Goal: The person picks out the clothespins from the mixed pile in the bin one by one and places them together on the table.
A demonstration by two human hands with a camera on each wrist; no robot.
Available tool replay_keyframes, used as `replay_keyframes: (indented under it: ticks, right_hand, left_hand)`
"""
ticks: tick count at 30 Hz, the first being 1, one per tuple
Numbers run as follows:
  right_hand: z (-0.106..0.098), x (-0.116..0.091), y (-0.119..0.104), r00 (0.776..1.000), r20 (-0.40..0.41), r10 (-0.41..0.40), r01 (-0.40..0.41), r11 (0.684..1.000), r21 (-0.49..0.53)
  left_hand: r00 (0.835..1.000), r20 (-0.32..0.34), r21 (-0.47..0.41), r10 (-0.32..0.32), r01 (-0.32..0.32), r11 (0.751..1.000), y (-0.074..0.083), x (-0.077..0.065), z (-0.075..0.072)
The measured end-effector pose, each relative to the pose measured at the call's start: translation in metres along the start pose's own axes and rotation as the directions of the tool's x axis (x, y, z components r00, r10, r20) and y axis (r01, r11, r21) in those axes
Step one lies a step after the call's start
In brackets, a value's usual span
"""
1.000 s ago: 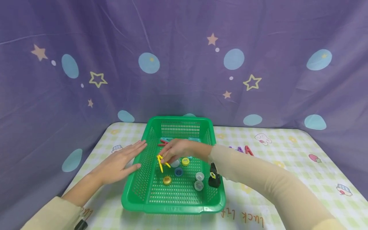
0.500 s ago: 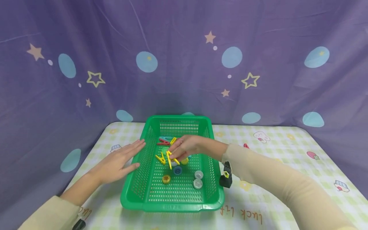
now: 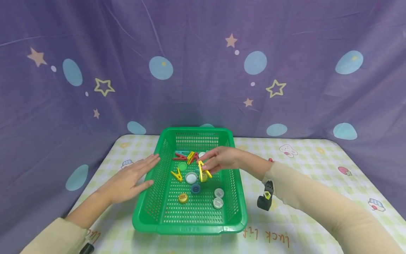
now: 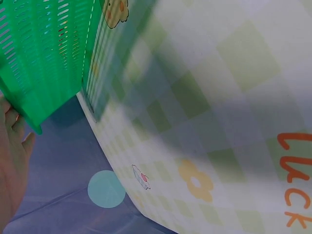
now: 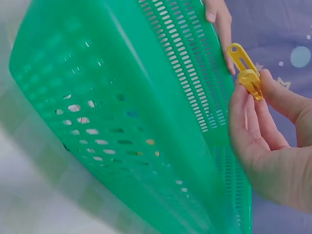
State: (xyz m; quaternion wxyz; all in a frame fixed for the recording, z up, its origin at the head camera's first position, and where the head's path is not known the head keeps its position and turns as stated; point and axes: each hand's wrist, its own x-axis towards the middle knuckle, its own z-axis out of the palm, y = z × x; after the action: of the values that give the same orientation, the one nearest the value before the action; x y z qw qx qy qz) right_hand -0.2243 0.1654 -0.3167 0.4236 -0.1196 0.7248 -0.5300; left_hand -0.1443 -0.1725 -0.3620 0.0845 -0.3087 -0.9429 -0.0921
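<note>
My right hand (image 3: 222, 158) pinches a yellow clothespin (image 3: 202, 171) between thumb and fingers, above the inside of the green basket (image 3: 190, 230). In the right wrist view the same clothespin (image 5: 247, 73) sticks up from the fingertips. My left hand (image 3: 131, 180) lies with straight fingers against the basket's left rim. Below the raised clothespin, bottle caps lie on the basket floor: a white one (image 3: 191, 177), a blue one (image 3: 195, 188), a gold one (image 3: 183, 198) and two clear ones. Another yellow clothespin (image 3: 177, 175) lies near the left wall.
Red clothespins (image 3: 180, 156), a blue one (image 3: 181, 152) and a green cap (image 3: 182, 166) lie toward the basket's far end. Part of a red object (image 3: 271, 160) shows on the checked tablecloth (image 3: 304, 183) beyond the right forearm. A purple curtain (image 3: 196, 102) hangs behind the table.
My right hand has carried its yellow clothespin rightward across the basket. The other yellow clothespin now lies on the basket floor, where the right hand was holding one earlier. The left hand stays at the rim.
</note>
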Motion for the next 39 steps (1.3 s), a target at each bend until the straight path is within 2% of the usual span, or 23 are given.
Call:
replay_keyframes:
  ticks: [7, 18, 28, 39]
  right_hand:
    - [-0.012, -0.015, 0.006, 0.998, -0.054, -0.012, 0.011, 1.0, -0.023]
    - [-0.034, -0.037, 0.02, 0.997, -0.016, -0.072, 0.071, 0.997, -0.027]
    - [-0.051, -0.054, 0.036, 0.996, -0.042, -0.079, 0.079, 0.997, -0.01]
    - [-0.068, -0.071, 0.057, 0.996, -0.042, -0.077, 0.08, 0.994, 0.076]
  left_hand:
    - [1.0, 0.001, -0.004, -0.003, 0.003, 1.0, 0.001, 0.0, -0.001]
    - [1.0, 0.007, -0.013, -0.009, 0.009, 1.0, 0.002, 0.0, -0.001]
    - [1.0, 0.0, -0.009, -0.007, 0.007, 1.0, 0.001, 0.0, 0.0]
    - [1.0, 0.013, -0.023, -0.017, 0.018, 1.0, 0.001, 0.0, -0.001]
